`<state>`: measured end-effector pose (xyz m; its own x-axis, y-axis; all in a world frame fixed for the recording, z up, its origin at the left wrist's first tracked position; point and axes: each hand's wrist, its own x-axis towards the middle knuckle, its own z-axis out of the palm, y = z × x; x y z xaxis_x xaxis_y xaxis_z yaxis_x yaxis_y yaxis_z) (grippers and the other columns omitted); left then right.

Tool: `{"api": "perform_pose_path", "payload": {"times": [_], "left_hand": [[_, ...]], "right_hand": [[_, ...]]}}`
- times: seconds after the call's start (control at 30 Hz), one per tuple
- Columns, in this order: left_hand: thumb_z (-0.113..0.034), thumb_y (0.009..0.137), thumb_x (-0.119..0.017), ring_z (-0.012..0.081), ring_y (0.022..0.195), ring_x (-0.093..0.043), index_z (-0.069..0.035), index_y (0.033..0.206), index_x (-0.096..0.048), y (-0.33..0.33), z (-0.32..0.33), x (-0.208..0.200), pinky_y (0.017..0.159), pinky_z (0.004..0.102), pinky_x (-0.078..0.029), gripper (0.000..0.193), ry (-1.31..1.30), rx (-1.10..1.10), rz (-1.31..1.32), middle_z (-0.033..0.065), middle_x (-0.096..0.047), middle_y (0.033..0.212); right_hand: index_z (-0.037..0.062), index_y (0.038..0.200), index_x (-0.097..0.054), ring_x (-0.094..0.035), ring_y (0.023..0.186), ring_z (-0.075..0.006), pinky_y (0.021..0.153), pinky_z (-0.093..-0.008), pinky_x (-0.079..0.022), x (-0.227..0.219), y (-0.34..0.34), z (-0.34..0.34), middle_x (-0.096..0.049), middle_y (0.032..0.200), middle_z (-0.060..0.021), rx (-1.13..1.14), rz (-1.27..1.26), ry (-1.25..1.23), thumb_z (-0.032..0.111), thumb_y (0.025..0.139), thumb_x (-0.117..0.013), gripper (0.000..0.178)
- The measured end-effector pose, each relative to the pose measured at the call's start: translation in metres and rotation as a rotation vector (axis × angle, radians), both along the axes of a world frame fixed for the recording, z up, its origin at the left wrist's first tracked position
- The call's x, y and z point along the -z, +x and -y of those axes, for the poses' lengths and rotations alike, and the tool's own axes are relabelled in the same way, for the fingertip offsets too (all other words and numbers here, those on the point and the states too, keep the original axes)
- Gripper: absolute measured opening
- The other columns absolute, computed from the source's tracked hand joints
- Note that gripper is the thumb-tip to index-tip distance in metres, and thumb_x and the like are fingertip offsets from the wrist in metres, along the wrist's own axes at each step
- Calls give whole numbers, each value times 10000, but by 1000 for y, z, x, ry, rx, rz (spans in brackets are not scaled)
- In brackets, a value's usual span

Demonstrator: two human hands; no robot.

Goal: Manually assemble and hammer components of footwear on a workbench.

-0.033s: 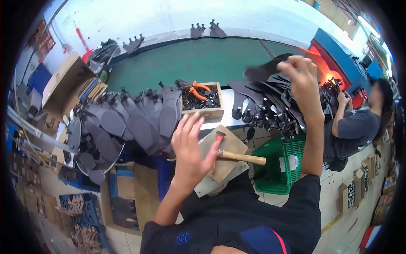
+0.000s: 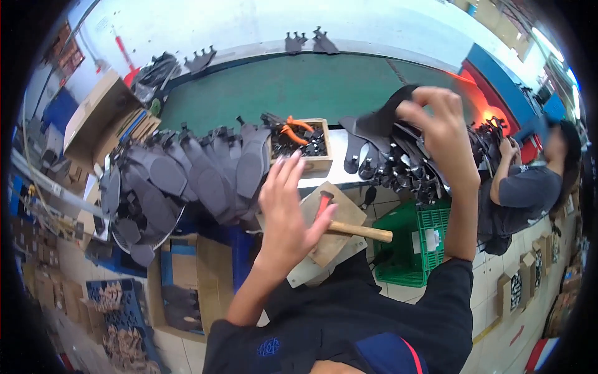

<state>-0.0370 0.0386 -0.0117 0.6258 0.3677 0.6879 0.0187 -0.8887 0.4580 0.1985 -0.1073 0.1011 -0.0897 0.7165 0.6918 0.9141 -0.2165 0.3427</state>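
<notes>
My right hand [image 2: 439, 121] is raised over the pile on the right, its fingers closed on the end of a dark shoe sole [image 2: 393, 109]. That sole hangs tilted, its far end low to the left. My left hand [image 2: 283, 215] is empty, fingers apart, in front of a wooden board [image 2: 346, 209]. On the board lie a red tool with a dark head [image 2: 325, 198] and a wooden tool handle [image 2: 367, 232], both partly hidden by my left hand. Beneath the held sole, many dark soles with straps [image 2: 398, 165] lie heaped on the bench.
A wooden box [image 2: 321, 164] of small black pieces holds orange-handled pliers [image 2: 293, 131]. More grey soles [image 2: 208, 181] are piled at left. A green crate [image 2: 398, 268] stands at lower right. Behind is a green bench top [image 2: 268, 87]. A co-worker [image 2: 529, 184] sits at right.
My right hand and the sole in it have shifted slightly left, the sole's low end dropping toward the pile. My left hand has moved a little right and up, staying open.
</notes>
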Motion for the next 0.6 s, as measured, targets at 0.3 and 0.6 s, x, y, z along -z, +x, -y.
{"api": "perform_pose_path", "payload": {"times": [0.3,0.6], "left_hand": [[1,879,-682,121,1056,-585,-30,1471,-330,-26,17,34,886,261,-513,689,-1199,416,111,125,-571,1213],[-169,954,-628,335,1094,-618,38,1225,-621,12,22,91,959,362,-457,341,-687,46,83,191,-647,1172]], "right_hand": [[-6,1444,-386,-448,1326,-389,1064,-407,-412,145,-72,-14,-421,1455,-239,-243,-861,-123,403,729,-837,939],[-19,958,-688,-460,485,-138,481,-334,-373,250,-42,109,-547,601,-141,429,-1324,-79,219,1013,-534,289]]}}
